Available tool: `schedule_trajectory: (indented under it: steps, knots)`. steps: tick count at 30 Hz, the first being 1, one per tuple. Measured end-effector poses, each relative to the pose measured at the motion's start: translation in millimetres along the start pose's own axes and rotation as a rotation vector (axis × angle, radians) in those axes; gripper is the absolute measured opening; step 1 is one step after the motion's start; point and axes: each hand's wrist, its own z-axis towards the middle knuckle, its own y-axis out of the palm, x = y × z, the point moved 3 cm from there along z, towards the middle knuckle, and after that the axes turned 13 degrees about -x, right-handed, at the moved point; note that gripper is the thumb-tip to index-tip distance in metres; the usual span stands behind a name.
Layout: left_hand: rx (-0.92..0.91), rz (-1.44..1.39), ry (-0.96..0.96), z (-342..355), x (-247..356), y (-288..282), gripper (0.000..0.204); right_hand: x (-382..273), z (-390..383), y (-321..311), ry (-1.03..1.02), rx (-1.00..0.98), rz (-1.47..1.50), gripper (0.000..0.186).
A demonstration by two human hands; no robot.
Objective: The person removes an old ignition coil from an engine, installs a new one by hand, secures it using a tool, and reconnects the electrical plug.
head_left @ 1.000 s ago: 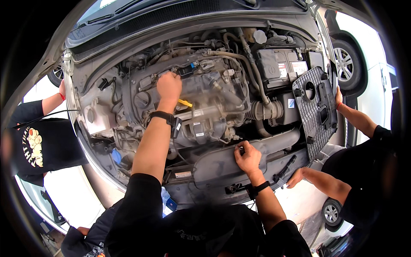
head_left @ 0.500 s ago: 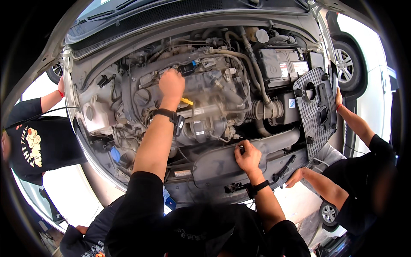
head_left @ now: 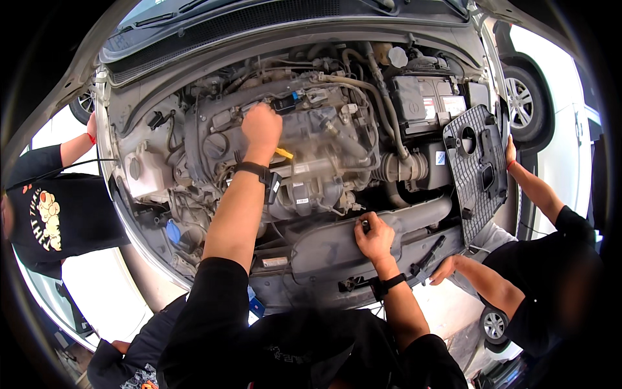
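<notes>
I lean over an open car engine bay [head_left: 324,149]. My left hand [head_left: 261,131] reaches far in and is closed over a part on top of the engine, near a blue connector [head_left: 293,98] and a yellow dipstick handle [head_left: 284,153]; what it grips is hidden. My right hand [head_left: 374,237] rests on the grey front cross panel [head_left: 324,249], fingers pinched on a small dark fastener or tool tip [head_left: 365,224]. Both wrists wear black bands.
A person on the right holds a black grid-patterned plastic cover [head_left: 476,165] with both hands at the bay's right edge. Another person in a black shirt [head_left: 55,214] stands at the left fender. A battery [head_left: 424,100] sits at back right. A white car [head_left: 551,129] is parked beside.
My left hand has shifted slightly on top of the engine. My right hand stays on the front panel. The two other people have barely moved.
</notes>
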Motion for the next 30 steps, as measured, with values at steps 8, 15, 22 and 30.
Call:
schedule_trajectory:
  steps: [8, 15, 22, 30]
  knots:
    - [-0.028, -0.032, -0.036, -4, -2, -11, 0.019, 1, 0, 1, 0.007, -0.002, 0.001, 0.011]
    - [-0.016, -0.060, -0.044, 0, -6, -2, 0.020, 0, 0, 1, 0.003, 0.000, 0.005, 0.011]
    - [-0.097, -0.104, -0.088, -5, 1, -14, 0.019, 2, -1, 0, -0.001, -0.003, 0.019, 0.010]
    - [-0.079, -0.200, 0.004, 0, -17, -14, 0.022, 11, 26, -4, 0.225, -0.182, 0.518, 0.019]
